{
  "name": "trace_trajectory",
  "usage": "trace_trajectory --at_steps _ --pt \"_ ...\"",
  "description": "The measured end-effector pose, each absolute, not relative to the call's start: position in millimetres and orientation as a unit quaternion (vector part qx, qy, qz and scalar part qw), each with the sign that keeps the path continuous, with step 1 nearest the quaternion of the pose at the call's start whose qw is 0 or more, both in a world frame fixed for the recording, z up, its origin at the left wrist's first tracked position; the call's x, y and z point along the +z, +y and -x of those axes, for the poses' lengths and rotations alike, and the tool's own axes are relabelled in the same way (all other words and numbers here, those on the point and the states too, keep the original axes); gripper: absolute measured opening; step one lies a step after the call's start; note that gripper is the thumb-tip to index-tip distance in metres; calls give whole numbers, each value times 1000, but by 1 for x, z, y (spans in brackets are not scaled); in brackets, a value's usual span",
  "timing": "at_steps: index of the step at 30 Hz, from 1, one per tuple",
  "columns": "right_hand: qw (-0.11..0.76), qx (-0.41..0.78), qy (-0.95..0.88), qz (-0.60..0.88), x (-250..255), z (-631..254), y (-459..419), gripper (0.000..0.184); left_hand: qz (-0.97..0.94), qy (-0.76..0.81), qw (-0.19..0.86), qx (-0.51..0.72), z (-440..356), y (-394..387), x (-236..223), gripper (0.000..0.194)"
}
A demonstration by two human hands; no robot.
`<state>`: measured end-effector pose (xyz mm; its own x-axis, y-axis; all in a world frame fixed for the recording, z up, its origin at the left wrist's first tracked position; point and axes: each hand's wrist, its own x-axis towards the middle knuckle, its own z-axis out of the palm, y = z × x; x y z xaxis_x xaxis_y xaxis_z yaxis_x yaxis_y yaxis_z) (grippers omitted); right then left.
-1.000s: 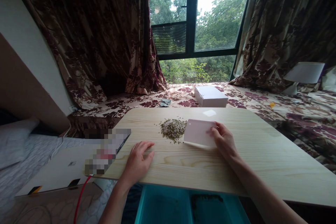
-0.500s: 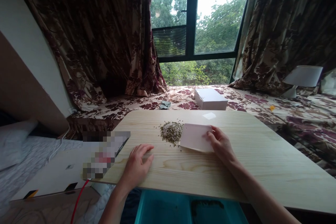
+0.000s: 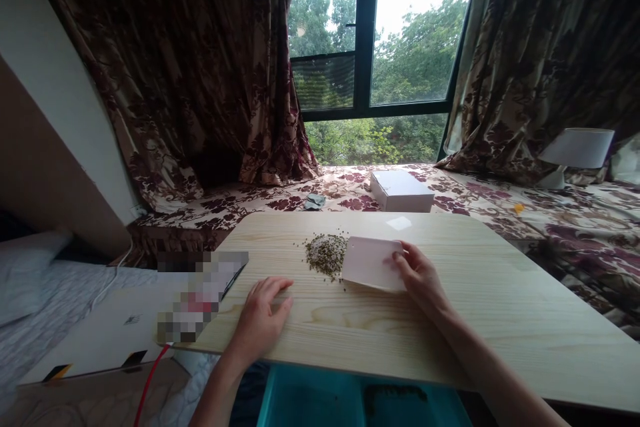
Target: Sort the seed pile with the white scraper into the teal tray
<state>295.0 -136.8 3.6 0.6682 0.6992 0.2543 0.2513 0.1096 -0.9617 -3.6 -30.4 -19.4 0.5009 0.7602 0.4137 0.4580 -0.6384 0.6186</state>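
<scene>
A loose heap of small greenish-brown grains mixed with white ones [image 3: 324,255] lies on the pale wooden table [image 3: 350,327]. Between the thumb and fingers of my right hand [image 3: 419,273] is a flat white rectangular card [image 3: 373,263], tilted, with its left edge against the right side of the heap. Its far corner near my fingers is partly covered by them. My left hand [image 3: 263,313] rests on the table left of and nearer than the heap, fingers apart, holding nothing.
Below the table's near edge sits a teal two-part bin [image 3: 315,393], with dark matter in its right part. A blurred-out object [image 3: 200,297] lies at the table's left edge, a red cable [image 3: 149,380] beneath it. Behind the table are a white box [image 3: 403,192] and a lamp [image 3: 580,147].
The white card has shifted very slightly left against the heap, with my right hand on it. My left hand stays in about the same place.
</scene>
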Motion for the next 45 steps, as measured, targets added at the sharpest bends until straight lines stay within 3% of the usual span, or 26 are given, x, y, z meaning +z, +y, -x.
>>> trace_trajectory --at_steps 22,32,45 --pt "642 186 -379 639 10 -289 -139 44 -841 364 213 338 5 -32 -19 27" --pt "597 302 -440 599 34 -283 -126 29 -842 360 208 344 5 -30 -20 27" --pt "558 362 -462 587 29 -281 -93 31 -843 359 207 343 5 -31 -21 26"
